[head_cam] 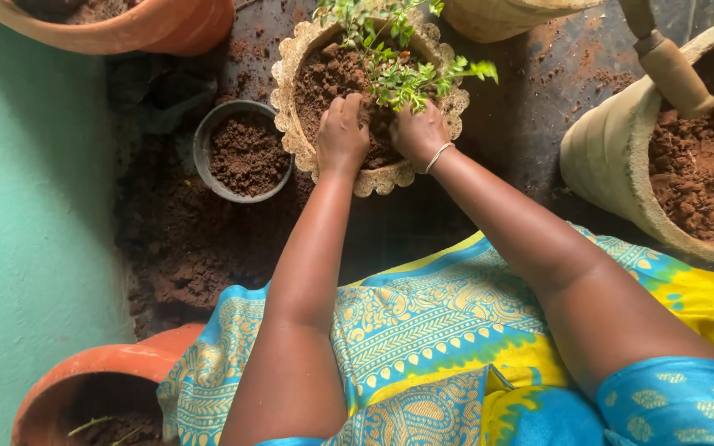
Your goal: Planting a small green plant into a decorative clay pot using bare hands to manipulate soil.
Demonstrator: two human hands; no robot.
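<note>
A cream scalloped-rim pot (291,74) filled with brown soil stands on the dark ground in front of me. A small green leafy plant (398,66) grows from its middle. My left hand (341,132) presses down on the soil at the plant's base, fingers curled into the earth. My right hand (417,134), with a thin silver bangle at the wrist, presses the soil just beside it, partly under the leaves. Both hands touch the soil close to the stem. The fingertips are hidden in the soil.
A small dark bowl of soil (244,153) sits left of the pot. A sack of reddish soil (687,157) with a wooden tool handle (669,66) stands at right. Terracotta pots sit at top left (159,29) and bottom left (84,372). Loose soil (183,248) covers the ground; a green wall (26,206) is at left.
</note>
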